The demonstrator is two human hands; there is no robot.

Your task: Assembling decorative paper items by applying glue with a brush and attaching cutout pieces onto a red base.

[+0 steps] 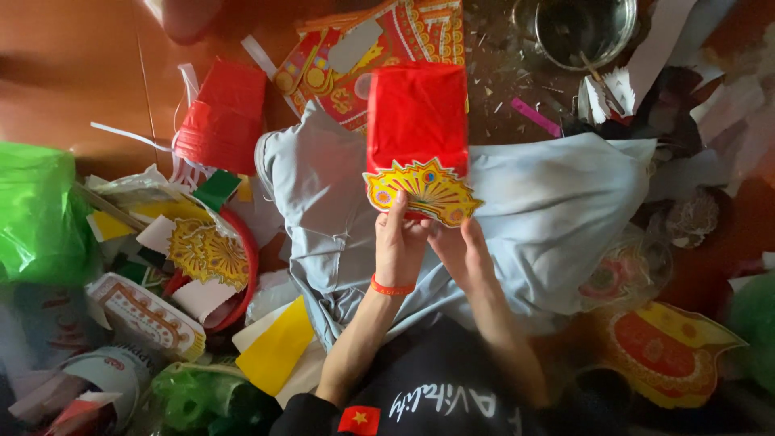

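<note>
While both hands' fingers pinch a yellow fan-shaped label, left hand, right hand, red box above.

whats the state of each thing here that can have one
red paper box: upright, held by both hands
yellow fan-shaped paper ornament: pressed against the box's lower edge
left hand: gripping the ornament
right hand: gripping the ornament
clear glass bowl: upright
red plastic basket: filled with paper scraps
</note>
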